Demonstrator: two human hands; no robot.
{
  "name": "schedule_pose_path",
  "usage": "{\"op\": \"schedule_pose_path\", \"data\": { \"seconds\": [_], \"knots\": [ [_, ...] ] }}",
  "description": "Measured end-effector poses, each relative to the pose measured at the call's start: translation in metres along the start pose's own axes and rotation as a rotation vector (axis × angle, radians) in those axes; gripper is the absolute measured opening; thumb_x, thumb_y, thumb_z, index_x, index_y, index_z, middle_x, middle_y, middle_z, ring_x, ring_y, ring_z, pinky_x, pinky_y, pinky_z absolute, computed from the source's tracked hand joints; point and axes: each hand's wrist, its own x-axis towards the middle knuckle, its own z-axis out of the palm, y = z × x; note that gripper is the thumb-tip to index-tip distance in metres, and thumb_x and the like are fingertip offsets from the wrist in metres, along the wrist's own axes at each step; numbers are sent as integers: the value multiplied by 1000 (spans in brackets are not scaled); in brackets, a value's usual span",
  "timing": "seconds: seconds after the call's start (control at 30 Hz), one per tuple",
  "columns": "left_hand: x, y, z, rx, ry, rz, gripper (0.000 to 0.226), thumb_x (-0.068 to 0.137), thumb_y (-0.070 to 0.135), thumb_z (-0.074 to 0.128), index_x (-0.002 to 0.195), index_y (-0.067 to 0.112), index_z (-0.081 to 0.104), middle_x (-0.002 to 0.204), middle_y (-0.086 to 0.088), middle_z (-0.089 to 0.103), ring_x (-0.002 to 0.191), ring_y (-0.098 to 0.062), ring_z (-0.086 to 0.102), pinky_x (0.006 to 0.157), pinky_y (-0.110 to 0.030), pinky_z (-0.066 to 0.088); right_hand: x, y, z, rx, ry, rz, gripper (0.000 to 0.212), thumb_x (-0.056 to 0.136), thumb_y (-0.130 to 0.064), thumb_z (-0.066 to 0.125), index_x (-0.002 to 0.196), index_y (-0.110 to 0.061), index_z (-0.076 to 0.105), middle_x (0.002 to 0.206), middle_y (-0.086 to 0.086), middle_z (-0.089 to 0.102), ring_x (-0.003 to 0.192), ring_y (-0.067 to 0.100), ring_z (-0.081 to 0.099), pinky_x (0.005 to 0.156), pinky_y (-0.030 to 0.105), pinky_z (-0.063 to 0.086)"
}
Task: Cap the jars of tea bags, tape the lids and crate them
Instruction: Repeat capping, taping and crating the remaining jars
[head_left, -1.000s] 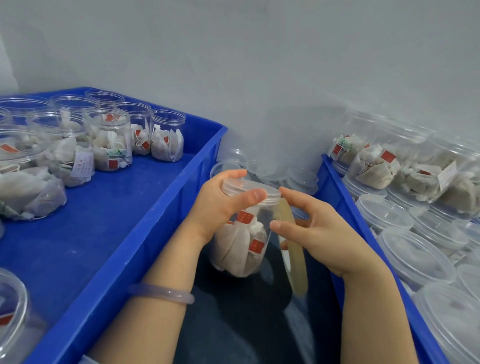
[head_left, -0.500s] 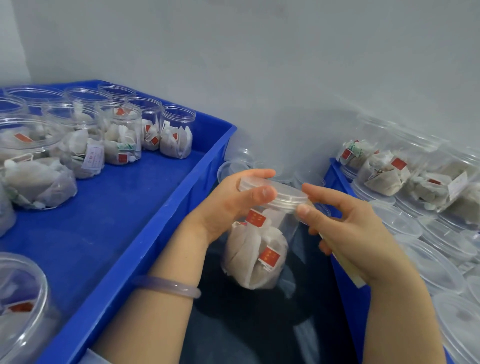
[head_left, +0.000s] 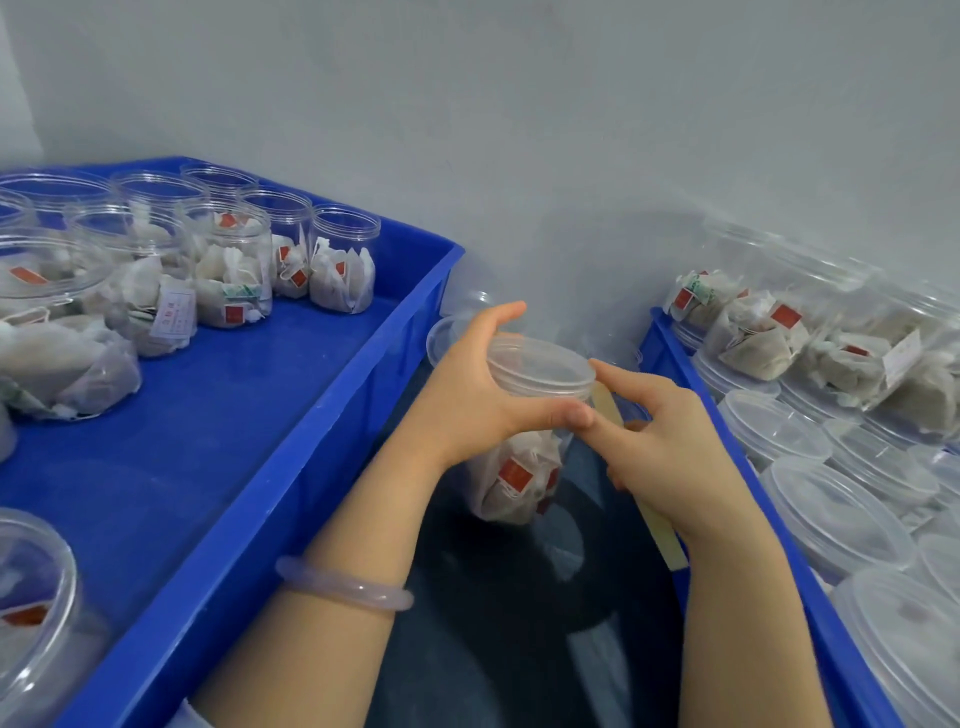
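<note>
A clear plastic jar (head_left: 519, 467) of tea bags with red tags hangs over a dark gap between two blue crates, tilted with its top toward the right. My left hand (head_left: 467, 395) grips its clear lid (head_left: 540, 366), thumb along the lid's near rim. My right hand (head_left: 670, 441) presses a pale strip of tape (head_left: 608, 405) against the right side of the lid with its fingertips; the strip's loose end (head_left: 665, 535) trails down under the palm.
The left blue crate (head_left: 291, 467) holds several open jars of tea bags (head_left: 228, 270) at its far end. The right blue crate (head_left: 826, 613) holds several capped jars (head_left: 836, 509) lying packed. Loose clear lids (head_left: 457, 322) sit by the grey wall.
The jar has tilted further and risen slightly. My right hand has come in against the lid's right side, next to my left thumb, with the tape.
</note>
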Motion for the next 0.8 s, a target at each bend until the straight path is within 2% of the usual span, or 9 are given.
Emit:
{"op": "schedule_pose_path", "data": {
  "seconds": [0.07, 0.13, 0.2, 0.3, 0.37, 0.47, 0.57, 0.63, 0.8],
  "knots": [
    [0, -5, 1, 7, 3, -12, 110, 37, 57, 80, 136, 40, 35, 124, 13, 50, 113, -2, 49, 80, -12, 42, -2, 6, -2, 20, -91, 33, 52, 78, -26, 70, 79, -76, 52, 90, -39, 62, 59, -12, 56, 53, 8, 44],
    [-1, -10, -2, -25, 3, -35, 105, 37, 53, 83, 132, 42, 39, 118, 10, 57, 109, -3, 55, 86, -17, 46, -5, 13, -6, 75, -155, 144, 47, 74, -22, 74, 80, -66, 59, 91, -35, 63, 52, -2, 57, 51, 14, 48],
    [-1, -13, -6, -68, 0, -59, 101, 36, 48, 83, 128, 43, 41, 114, 6, 62, 103, -5, 61, 87, -21, 50, -8, 16, -8, 114, -142, 223, 34, 69, -26, 78, 90, -49, 62, 93, -22, 67, 51, 1, 58, 49, 17, 49],
    [-3, -13, -11, -163, -35, -60, 96, 39, 37, 83, 127, 39, 44, 110, 0, 67, 96, -8, 66, 83, -22, 53, -8, 16, -9, 98, -24, 249, 43, 65, -31, 80, 103, -37, 61, 88, -13, 64, 49, -4, 57, 46, 11, 44],
    [-3, -12, -14, -224, -75, -47, 94, 44, 31, 87, 128, 36, 45, 109, -2, 68, 97, -10, 67, 81, -22, 54, -7, 13, -9, 110, 24, 244, 55, 57, -42, 80, 108, -33, 63, 86, -9, 63, 47, -4, 57, 44, 10, 43],
    [-3, -11, -15, -261, -145, -48, 88, 52, 22, 87, 129, 33, 46, 111, -5, 68, 101, -15, 66, 81, -25, 55, -8, 13, -9, 134, 33, 247, 83, 37, -57, 71, 113, -28, 66, 97, -6, 67, 52, 0, 60, 46, 14, 46],
    [-5, -11, -14, -291, -265, -67, 86, 50, 28, 82, 128, 27, 48, 116, -8, 66, 107, -21, 64, 90, -35, 53, -9, 18, -10, 170, 3, 243, 88, 33, -59, 73, 116, -31, 65, 109, -6, 66, 56, -1, 60, 48, 17, 46],
    [-5, -10, -14, -274, -314, -61, 82, 49, 31, 80, 126, 25, 51, 118, -5, 66, 110, -19, 62, 94, -37, 51, -8, 20, -11, 178, -28, 233, 86, 33, -57, 76, 115, -34, 65, 114, -7, 64, 55, 1, 59, 50, 19, 47],
    [-1, -2, -18, 38, -254, -29, 80, 37, 53, 81, 112, 43, 55, 119, 15, 59, 111, -3, 56, 92, -25, 48, -6, 25, 0, 201, -74, 234, 73, 29, -50, 79, 101, -40, 65, 104, -17, 64, 62, -3, 62, 49, 10, 45]
  ]
}}
